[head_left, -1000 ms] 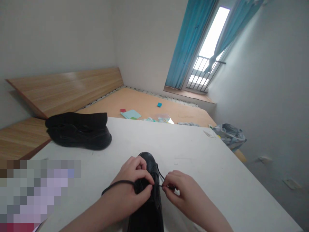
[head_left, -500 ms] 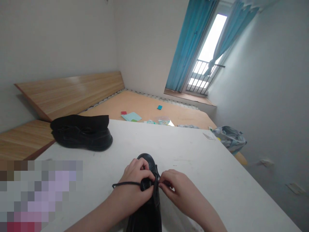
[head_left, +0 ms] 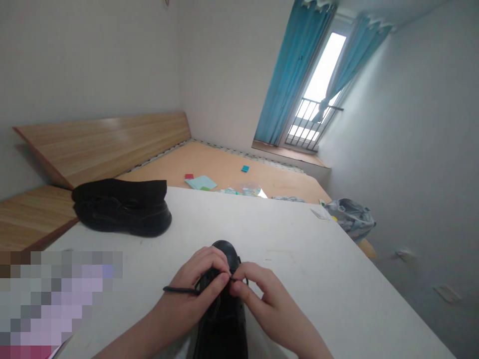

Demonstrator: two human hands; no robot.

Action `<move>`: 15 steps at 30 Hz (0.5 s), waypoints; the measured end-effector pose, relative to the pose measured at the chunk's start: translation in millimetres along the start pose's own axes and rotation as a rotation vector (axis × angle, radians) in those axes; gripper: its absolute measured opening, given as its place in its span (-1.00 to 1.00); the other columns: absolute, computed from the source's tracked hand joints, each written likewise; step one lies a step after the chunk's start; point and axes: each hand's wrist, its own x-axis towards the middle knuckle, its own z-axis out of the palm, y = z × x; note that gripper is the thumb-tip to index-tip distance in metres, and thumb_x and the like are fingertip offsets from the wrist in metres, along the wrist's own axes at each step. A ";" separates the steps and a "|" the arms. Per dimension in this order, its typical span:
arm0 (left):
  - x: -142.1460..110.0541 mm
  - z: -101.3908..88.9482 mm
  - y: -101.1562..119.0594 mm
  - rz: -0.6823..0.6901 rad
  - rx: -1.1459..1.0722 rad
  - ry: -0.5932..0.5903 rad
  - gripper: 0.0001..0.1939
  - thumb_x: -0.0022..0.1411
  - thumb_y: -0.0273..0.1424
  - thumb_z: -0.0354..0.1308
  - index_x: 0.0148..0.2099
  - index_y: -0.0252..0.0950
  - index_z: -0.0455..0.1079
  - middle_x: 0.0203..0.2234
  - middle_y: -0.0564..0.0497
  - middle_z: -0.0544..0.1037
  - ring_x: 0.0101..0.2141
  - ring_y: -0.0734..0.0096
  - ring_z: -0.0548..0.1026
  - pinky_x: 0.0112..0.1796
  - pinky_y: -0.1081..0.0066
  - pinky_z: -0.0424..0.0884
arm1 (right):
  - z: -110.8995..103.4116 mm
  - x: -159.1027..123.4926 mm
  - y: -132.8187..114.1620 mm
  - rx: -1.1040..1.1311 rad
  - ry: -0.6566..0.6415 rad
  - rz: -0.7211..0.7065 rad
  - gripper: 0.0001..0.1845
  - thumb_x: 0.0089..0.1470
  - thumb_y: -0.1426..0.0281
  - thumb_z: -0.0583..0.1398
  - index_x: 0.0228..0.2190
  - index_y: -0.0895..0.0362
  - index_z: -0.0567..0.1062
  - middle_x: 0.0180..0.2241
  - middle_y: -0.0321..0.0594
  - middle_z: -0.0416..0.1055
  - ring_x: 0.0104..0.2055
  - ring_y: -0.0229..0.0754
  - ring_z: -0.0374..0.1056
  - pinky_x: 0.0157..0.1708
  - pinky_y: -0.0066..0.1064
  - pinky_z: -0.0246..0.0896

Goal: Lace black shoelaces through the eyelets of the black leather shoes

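Blk leather shoe (head_left: 224,324) on white table (head_left: 318,284), toe pointing away, long axis fwd, centred between hands. L hand (head_left: 194,284) clenched on lace (head_left: 179,290); R hand (head_left: 264,294) pinching it too, prob, fingers block view. Other shoe (head_left: 123,212) well off to left.

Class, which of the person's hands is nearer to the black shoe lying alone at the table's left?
The left hand is nearer; it sits below and right of the black shoe, gripping the shoelace. The right hand is farther, to the right of the left hand.
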 end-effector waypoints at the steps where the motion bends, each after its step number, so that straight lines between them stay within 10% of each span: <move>1: 1.0 -4.2 1.2 -0.062 -0.075 -0.006 -0.78 0.32 -0.26 0.01 -0.33 -0.24 0.35 -0.43 0.04 0.45 -0.33 0.34 0.44 -0.25 0.37 0.35 | -0.2 3.0 -3.0 0.094 -0.009 0.008 -0.70 0.28 0.21 0.11 -0.42 0.12 0.41 -0.45 -0.29 0.36 -0.36 -0.23 0.29 -0.31 -0.39 0.19; 7: 6.4 -42.5 13.9 -0.452 -0.093 -0.095 -0.57 0.26 0.01 -0.07 -0.18 -0.24 0.35 -0.70 0.25 0.07 -0.65 0.49 0.07 -0.59 0.50 0.00 | -28.0 19.1 -30.0 0.685 0.150 -0.201 -0.69 0.26 0.17 0.14 -0.45 0.08 0.36 -0.63 -0.48 -0.03 -0.63 -0.36 -0.15 -0.64 -0.52 -0.19; 15: -4.6 -74.8 1.2 -0.563 0.435 -0.291 -0.60 0.22 -0.04 0.01 -0.46 -0.24 0.30 -0.56 0.13 0.33 -0.46 0.38 0.30 -0.44 0.48 0.14 | -38.7 37.1 -23.3 0.244 0.477 -0.255 -0.73 0.27 0.24 0.13 -0.41 0.09 0.48 -0.55 -0.38 0.19 -0.54 -0.32 0.04 -0.55 -0.47 -0.07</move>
